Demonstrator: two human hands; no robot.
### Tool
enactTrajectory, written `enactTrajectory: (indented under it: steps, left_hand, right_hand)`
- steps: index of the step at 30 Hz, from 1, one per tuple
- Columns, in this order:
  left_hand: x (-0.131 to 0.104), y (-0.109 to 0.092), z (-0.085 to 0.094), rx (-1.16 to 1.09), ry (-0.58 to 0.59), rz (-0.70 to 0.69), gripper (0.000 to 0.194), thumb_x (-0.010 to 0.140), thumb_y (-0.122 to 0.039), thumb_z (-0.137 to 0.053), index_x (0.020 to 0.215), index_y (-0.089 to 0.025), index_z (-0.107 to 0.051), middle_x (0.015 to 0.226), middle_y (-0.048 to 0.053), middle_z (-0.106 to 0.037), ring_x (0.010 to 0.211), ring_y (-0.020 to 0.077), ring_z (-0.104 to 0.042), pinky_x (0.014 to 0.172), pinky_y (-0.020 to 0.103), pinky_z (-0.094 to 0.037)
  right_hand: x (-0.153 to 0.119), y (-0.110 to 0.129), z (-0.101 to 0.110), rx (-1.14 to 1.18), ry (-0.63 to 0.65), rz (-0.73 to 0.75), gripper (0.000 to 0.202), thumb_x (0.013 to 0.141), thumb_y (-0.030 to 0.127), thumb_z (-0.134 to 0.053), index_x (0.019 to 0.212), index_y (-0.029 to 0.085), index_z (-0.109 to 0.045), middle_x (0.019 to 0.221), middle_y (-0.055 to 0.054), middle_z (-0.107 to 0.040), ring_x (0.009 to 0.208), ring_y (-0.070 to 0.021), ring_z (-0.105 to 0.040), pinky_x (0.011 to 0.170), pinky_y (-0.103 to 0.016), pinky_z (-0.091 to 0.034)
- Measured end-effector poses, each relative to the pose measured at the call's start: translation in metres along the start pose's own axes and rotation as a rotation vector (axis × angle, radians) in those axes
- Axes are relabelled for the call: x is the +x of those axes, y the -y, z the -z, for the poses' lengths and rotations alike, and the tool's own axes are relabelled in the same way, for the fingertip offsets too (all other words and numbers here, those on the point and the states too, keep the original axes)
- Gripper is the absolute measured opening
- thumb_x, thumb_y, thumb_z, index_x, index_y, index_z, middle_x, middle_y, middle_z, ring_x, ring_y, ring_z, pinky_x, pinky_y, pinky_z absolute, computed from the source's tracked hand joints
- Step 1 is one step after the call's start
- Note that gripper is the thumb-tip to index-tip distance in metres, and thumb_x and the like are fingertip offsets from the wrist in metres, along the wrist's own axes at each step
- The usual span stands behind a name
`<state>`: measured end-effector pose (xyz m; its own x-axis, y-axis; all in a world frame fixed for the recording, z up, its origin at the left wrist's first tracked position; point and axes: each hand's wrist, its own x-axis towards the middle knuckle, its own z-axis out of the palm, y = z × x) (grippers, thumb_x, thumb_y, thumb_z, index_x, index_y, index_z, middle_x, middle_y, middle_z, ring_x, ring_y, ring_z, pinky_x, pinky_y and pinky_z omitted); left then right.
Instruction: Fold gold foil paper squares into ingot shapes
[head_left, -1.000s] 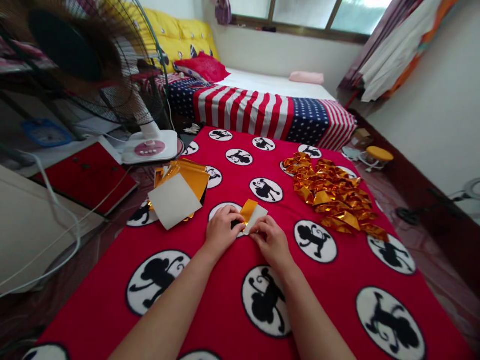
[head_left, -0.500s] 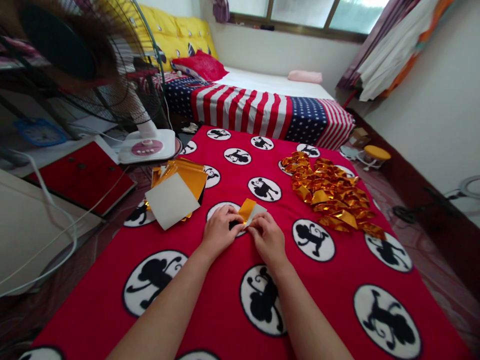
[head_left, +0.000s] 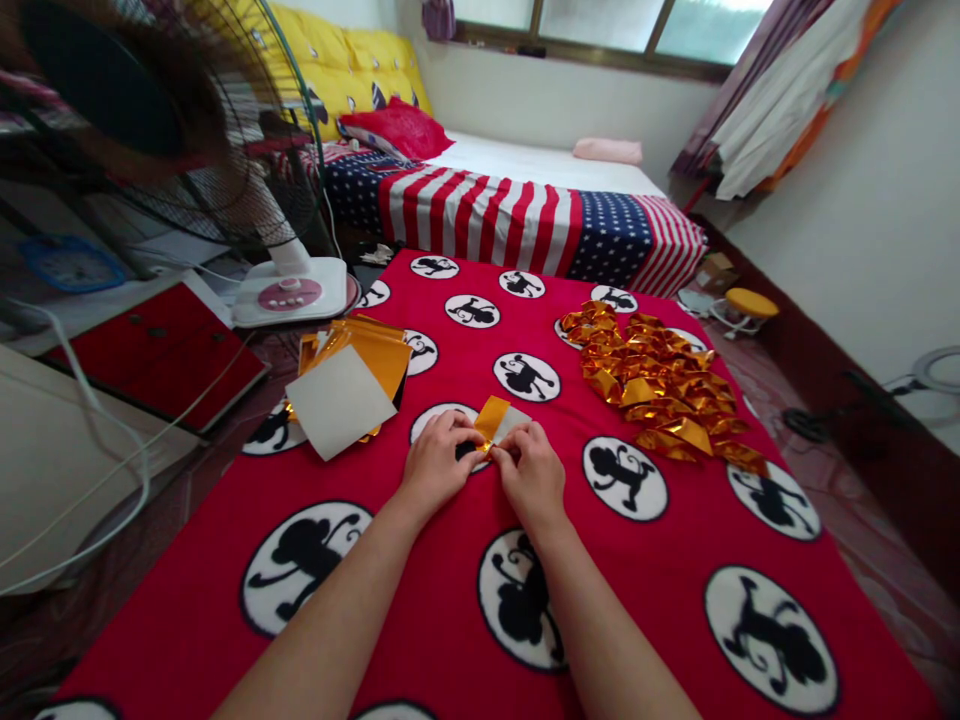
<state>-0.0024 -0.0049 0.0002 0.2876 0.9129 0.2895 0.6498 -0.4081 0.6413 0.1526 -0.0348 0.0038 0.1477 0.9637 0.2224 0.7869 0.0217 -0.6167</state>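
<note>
A small sheet of gold foil paper (head_left: 492, 414), partly folded, with gold on its left and grey on its right, lies at the middle of the red cloth (head_left: 420, 620). My left hand (head_left: 442, 455) pinches its near left edge. At its near right edge, the fingers of my right hand (head_left: 531, 468) are closed on the same paper. Both sets of fingertips almost meet there and hide the near edge. To the left lies a stack of gold sheets (head_left: 375, 350) with a grey-backed sheet (head_left: 341, 402) on top. Several folded gold pieces (head_left: 660, 380) form a pile at the right.
A fan (head_left: 291, 290) stands beyond the left edge of the cloth, near a red panel (head_left: 161, 345) and a white cable (head_left: 97, 400). Behind the cloth is a bed (head_left: 487, 215) with a flag-patterned cover. A yellow stool (head_left: 752, 303) stands at the right.
The fingertips of my right hand have shifted slightly at the near edge of the paper, where a bit more gold shows. The whole view has moved slightly.
</note>
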Motion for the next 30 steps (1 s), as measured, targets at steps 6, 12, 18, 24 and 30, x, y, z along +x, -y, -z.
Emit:
enactTrajectory:
  steps: [6, 12, 18, 24, 30]
  left_hand:
    - [0.0, 0.0003, -0.0003, 0.013, 0.007, 0.005, 0.008, 0.077, -0.024, -0.072, 0.085, -0.023, -0.072, 0.1, 0.003, -0.064, 0.1, 0.0214, -0.058, 0.09, 0.037, -0.047]
    - [0.0004, -0.0001, -0.0004, 0.006, 0.01, -0.001, 0.008, 0.077, -0.023, -0.072, 0.085, -0.023, -0.072, 0.1, 0.004, -0.064, 0.101, 0.0219, -0.058, 0.091, 0.038, -0.047]
    - [-0.0002, -0.0007, -0.0002, 0.01, 0.019, 0.013, 0.009, 0.077, -0.023, -0.072, 0.086, -0.022, -0.072, 0.101, 0.004, -0.064, 0.101, 0.022, -0.058, 0.092, 0.037, -0.047]
    - [-0.0003, -0.0011, -0.0003, 0.011, 0.021, 0.017, 0.009, 0.078, -0.022, -0.071, 0.087, -0.022, -0.072, 0.101, 0.004, -0.064, 0.102, 0.0216, -0.058, 0.092, 0.037, -0.047]
    - [-0.0008, 0.0005, 0.0, 0.009, 0.035, -0.002, 0.013, 0.077, -0.02, -0.07, 0.089, -0.023, -0.072, 0.103, 0.004, -0.063, 0.101, 0.0217, -0.058, 0.091, 0.037, -0.048]
  right_hand:
    - [-0.0006, -0.0013, -0.0015, -0.01, -0.017, -0.01, 0.012, 0.083, 0.026, -0.062, 0.073, 0.021, -0.058, 0.088, 0.0, -0.059, 0.072, -0.0136, -0.058, 0.058, -0.024, -0.034]
    - [-0.0023, -0.0019, -0.0027, 0.07, -0.041, 0.015, 0.012, 0.083, 0.024, -0.061, 0.072, 0.021, -0.06, 0.09, 0.0, -0.062, 0.076, -0.0143, -0.059, 0.061, -0.025, -0.039]
    - [-0.0014, -0.0027, 0.0013, 0.11, -0.012, 0.018, 0.011, 0.083, 0.024, -0.062, 0.072, 0.021, -0.062, 0.088, -0.001, -0.06, 0.074, -0.0143, -0.058, 0.064, -0.025, -0.041]
    - [-0.0006, -0.0069, 0.0041, 0.154, 0.022, 0.035, 0.01, 0.083, 0.02, -0.059, 0.073, 0.021, -0.064, 0.091, -0.002, -0.061, 0.079, -0.0149, -0.06, 0.066, -0.025, -0.043]
    - [-0.0007, -0.0024, 0.0003, 0.079, -0.034, 0.006, 0.01, 0.083, 0.022, -0.06, 0.073, 0.021, -0.064, 0.091, -0.001, -0.064, 0.077, -0.0142, -0.062, 0.061, -0.024, -0.041]
